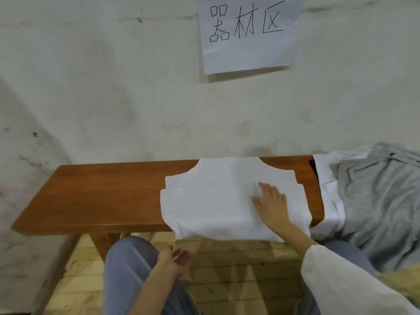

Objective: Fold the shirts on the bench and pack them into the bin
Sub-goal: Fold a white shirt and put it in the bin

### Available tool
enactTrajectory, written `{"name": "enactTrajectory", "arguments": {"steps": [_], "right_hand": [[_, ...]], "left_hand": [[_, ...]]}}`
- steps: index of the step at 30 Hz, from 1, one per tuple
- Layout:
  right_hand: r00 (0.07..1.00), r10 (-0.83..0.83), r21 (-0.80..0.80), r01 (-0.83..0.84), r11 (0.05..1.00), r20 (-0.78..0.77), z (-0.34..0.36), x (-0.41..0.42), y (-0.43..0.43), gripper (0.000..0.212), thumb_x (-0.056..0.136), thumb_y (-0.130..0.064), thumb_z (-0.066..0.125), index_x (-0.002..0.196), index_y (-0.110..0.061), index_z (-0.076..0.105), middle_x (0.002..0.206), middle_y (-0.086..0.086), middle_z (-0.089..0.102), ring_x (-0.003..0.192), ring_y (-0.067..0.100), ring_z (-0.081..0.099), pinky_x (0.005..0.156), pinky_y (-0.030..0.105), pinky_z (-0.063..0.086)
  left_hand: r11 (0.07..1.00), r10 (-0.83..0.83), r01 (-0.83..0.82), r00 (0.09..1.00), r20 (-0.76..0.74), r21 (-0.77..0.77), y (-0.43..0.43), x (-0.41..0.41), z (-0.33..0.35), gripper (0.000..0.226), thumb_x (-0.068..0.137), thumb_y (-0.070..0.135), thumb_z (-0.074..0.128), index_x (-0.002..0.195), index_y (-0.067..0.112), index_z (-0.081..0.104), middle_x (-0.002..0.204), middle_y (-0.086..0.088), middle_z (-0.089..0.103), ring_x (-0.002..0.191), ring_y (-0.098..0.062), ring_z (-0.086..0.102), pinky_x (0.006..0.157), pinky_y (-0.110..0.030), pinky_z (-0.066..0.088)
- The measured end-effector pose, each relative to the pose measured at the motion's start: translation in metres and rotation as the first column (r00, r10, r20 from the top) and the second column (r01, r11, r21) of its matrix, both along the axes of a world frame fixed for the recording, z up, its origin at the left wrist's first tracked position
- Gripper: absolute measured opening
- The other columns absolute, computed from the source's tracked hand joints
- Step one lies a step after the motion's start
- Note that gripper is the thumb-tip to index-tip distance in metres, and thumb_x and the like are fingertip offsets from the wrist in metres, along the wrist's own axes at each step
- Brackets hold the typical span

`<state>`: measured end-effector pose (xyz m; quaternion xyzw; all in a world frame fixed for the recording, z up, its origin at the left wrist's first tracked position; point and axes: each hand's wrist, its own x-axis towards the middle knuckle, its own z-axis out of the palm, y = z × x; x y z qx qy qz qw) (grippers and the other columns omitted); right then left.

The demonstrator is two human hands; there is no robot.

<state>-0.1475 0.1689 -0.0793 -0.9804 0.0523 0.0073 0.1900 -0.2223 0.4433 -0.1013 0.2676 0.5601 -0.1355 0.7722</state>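
A white shirt (211, 201) lies partly folded on the brown wooden bench (97, 192), its lower edge hanging over the front edge. My right hand (270, 201) rests flat on the shirt's right half, fingers spread. My left hand (176, 260) hovers below the bench's front edge, palm up, fingers apart, holding nothing. At the bench's right end lies a heap with a grey shirt (377, 201) on top of another white shirt (327, 176). No bin is in view.
A plaster wall (113, 98) stands right behind the bench, with a paper sign (247, 32) taped to it. My knees in blue trousers (129, 269) are under the bench's front edge. The floor (227, 269) is pale wood planks.
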Motion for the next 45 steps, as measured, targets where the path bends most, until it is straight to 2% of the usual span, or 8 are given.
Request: {"name": "enactTrajectory", "arguments": {"steps": [3,7,13,15,18,26,31,45], "right_hand": [[0.993,0.041,-0.196,-0.063,0.979,-0.112,-0.011,-0.005,0.001,0.06,0.1,-0.049,0.015,0.152,-0.023,0.0,0.16,0.003,-0.005,0.147,0.026,-0.007,0.117,0.044,-0.006],[0.99,0.053,-0.221,-0.082,0.972,-0.134,-0.01,-0.007,0.002,0.062,0.099,-0.051,0.011,0.152,-0.024,-0.007,0.16,0.003,-0.012,0.146,0.025,-0.012,0.117,0.043,-0.009],[0.989,0.062,-0.247,-0.094,0.965,-0.136,-0.014,-0.006,0.0,0.063,0.098,-0.052,0.009,0.151,-0.024,-0.01,0.159,0.003,-0.016,0.146,0.025,-0.015,0.118,0.043,-0.009],[0.99,0.058,-0.255,-0.09,0.963,-0.13,-0.014,-0.006,0.0,0.063,0.098,-0.052,0.009,0.151,-0.024,-0.011,0.159,0.003,-0.016,0.146,0.025,-0.015,0.118,0.043,-0.009],[0.991,0.056,-0.262,-0.087,0.961,-0.123,-0.015,-0.007,0.0,0.063,0.098,-0.052,0.01,0.151,-0.024,-0.009,0.159,0.003,-0.015,0.146,0.025,-0.014,0.117,0.043,-0.01],[0.984,-0.154,0.177,0.136,0.975,0.093,0.006,-0.001,-0.042,0.038,0.096,-0.023,0.051,0.133,-0.015,0.049,0.142,0.006,0.043,0.129,0.025,0.04,0.109,0.037,0.032],[0.929,-0.36,0.01,0.361,0.933,0.081,0.011,0.01,-0.092,0.028,0.096,-0.023,0.049,0.117,-0.007,0.057,0.12,0.017,0.054,0.105,0.034,0.052,0.09,0.041,0.043],[0.802,-0.584,0.478,0.468,0.743,0.124,0.012,0.01,-0.082,0.007,0.096,-0.015,0.05,0.103,-0.015,0.047,0.101,0.01,0.058,0.095,0.03,0.058,0.084,0.038,0.047]], "left_hand": [[0.908,0.105,-0.111,0.994,-0.037,-0.403,0.012,0.009,-0.01,0.042,0.098,0.036,0.043,0.11,-0.003,0.054,0.099,-0.019,0.063,0.095,-0.025,0.059,0.085,-0.03,0.049],[0.875,0.197,-0.153,0.979,0.049,-0.459,0.02,0.015,-0.002,0.014,0.089,0.013,0.05,0.097,0.002,0.056,0.083,-0.011,0.058,0.068,-0.016,0.047,0.062,-0.022,0.042],[0.953,0.21,-0.173,0.968,0.135,-0.248,0.035,-0.004,0.025,0.014,0.086,-0.006,0.046,0.09,0.006,0.051,0.085,-0.01,0.056,0.048,-0.005,0.042,0.036,-0.012,0.037],[0.989,0.054,-0.066,0.994,0.094,0.134,0.032,-0.008,0.024,0.012,0.094,0.002,0.043,0.087,0.004,0.053,0.081,-0.011,0.055,0.039,-0.01,0.042,0.033,-0.015,0.036],[0.533,-0.308,0.252,0.947,-0.093,0.808,0.024,-0.01,0.012,0.016,0.089,-0.004,0.049,0.084,0.002,0.063,0.082,-0.015,0.062,0.059,-0.022,0.049,0.054,-0.028,0.044],[0.139,-0.419,-0.028,0.904,0.084,0.99,0.007,0.02,0.035,0.01,0.093,0.009,0.053,0.101,0.01,0.059,0.099,-0.006,0.057,0.088,-0.022,0.054,0.076,-0.032,0.043],[-0.382,-0.57,0.224,0.706,-0.42,0.897,0.022,0.087,0.034,0.028,0.096,0.021,0.049,0.118,0.006,0.056,0.119,-0.019,0.051,0.108,-0.035,0.05,0.094,-0.046,0.041],[-0.206,-0.723,0.215,0.624,-0.297,0.955,0.031,0.087,0.042,0.021,0.091,0.012,0.059,0.11,0.012,0.05,0.1,-0.004,0.058,0.088,-0.023,0.056,0.079,-0.039,0.049]]}}
